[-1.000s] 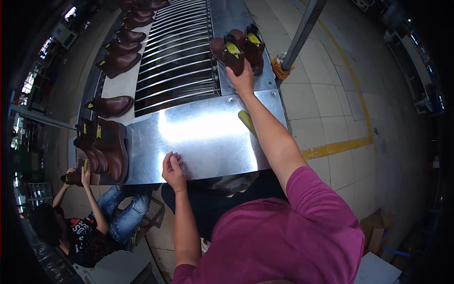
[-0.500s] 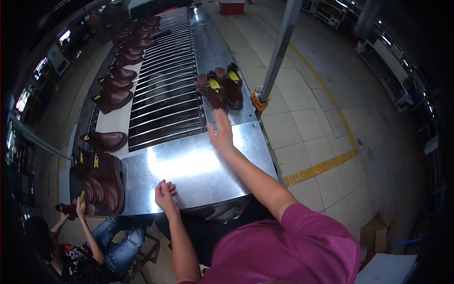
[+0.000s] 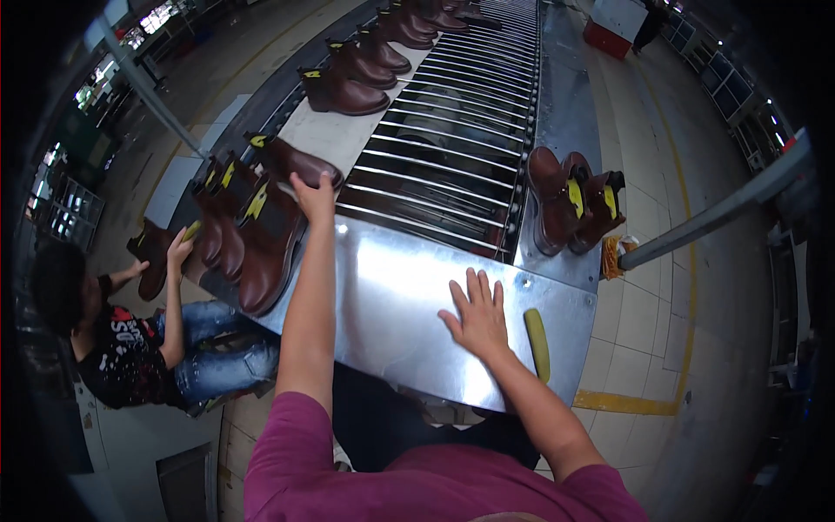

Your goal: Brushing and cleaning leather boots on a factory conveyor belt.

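Note:
At the near end of the roller line, my left hand (image 3: 315, 198) grips the toe of a brown leather ankle boot (image 3: 294, 162) with a yellow tab. That boot lies on the white strip beside the rollers. Several more brown boots (image 3: 265, 270) stand together just left of my forearm. My right hand (image 3: 480, 317) holds nothing; its fingers are spread, palm down, at the bright metal tabletop (image 3: 391, 331). Whether the palm touches the metal I cannot tell. To its right lies a long yellow-green object (image 3: 537, 344), smooth and rounded, of a kind I cannot make out.
Brown boots (image 3: 557, 202) stand on the right metal ledge. More boots (image 3: 348, 91) line the far left side of the metal rollers (image 3: 435, 165). A seated co-worker (image 3: 130, 331) at left holds a boot and a yellow-green piece. A slanting post (image 3: 713, 209) rises at right.
My left hand has reached forward and left to the boot's toe. My right hand has drawn back from the boots on the right ledge. The view has swung left.

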`<state>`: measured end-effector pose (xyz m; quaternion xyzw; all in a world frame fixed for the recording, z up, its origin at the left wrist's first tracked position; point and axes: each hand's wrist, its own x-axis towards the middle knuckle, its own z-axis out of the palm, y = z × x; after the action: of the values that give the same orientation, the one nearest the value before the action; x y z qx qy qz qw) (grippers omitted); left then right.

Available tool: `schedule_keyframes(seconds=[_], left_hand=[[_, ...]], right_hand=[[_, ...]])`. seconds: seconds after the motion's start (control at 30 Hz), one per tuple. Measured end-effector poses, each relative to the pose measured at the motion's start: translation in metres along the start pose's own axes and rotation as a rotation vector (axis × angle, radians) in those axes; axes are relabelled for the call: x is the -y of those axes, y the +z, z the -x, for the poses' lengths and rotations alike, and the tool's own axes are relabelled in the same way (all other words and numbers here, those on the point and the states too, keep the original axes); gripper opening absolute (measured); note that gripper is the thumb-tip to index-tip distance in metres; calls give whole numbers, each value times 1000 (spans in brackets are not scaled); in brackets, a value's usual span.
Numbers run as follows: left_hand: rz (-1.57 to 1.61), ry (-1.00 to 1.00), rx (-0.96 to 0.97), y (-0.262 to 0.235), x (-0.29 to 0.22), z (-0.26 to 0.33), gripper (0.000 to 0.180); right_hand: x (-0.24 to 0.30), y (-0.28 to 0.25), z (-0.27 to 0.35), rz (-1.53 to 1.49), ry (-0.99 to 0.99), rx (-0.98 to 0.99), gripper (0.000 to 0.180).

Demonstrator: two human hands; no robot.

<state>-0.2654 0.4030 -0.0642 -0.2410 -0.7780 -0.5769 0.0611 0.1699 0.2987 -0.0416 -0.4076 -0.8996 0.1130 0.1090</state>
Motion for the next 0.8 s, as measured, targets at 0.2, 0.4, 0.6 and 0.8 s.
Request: schedule_keyframes(seconds=[0.2, 0.4, 0.6, 0.8], left_hand=[[-97, -432, -90, 31, 63, -101, 125], [-453, -580, -218, 51, 56, -143, 135], [424, -634, 58, 14, 18, -116, 94], [807, -674, 600, -57, -104, 102, 62]], right_hand=[[-2, -8, 1, -83, 14, 11, 66], [-3, -12, 0, -175, 16, 4, 64], [6, -10, -4, -192, -10, -75, 63], [-10, 3, 3, -161, 40, -198, 48]])
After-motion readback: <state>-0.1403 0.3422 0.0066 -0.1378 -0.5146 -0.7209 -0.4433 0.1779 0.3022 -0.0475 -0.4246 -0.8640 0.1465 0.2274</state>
